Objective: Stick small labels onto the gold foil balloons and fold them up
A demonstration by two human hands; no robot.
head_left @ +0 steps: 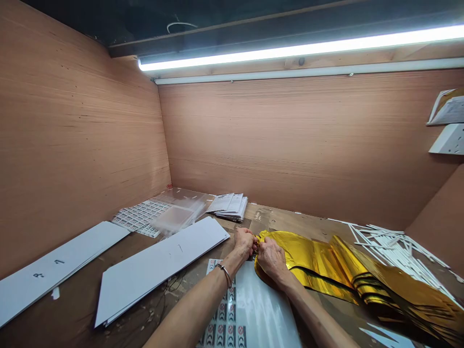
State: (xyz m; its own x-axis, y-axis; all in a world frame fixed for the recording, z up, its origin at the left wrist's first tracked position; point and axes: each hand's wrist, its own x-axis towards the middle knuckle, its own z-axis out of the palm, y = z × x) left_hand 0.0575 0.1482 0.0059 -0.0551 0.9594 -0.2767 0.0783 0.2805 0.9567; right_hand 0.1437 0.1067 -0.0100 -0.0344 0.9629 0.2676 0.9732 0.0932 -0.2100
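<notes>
My left hand (pixel 244 243) and my right hand (pixel 271 258) meet at the near end of a stack of gold metallic foil pieces (pixel 319 263), and both pinch its edge. The fingertips are close together, so the exact grip is partly hidden. The foil spreads to the right in shiny folded layers with dark edges. A thin bracelet (pixel 224 273) circles my left wrist. Below my hands lies a glossy white sheet (pixel 259 304), with a printed sticker sheet (pixel 221 309) showing rows of small round symbols along its left side.
Several white sticks (pixel 395 251) lie in a loose pile right of the foil. Long white boards (pixel 163 268) lie left on the wooden bench. Printed leaflets (pixel 228 205) and a clear plastic bag (pixel 179 212) sit against the back wall.
</notes>
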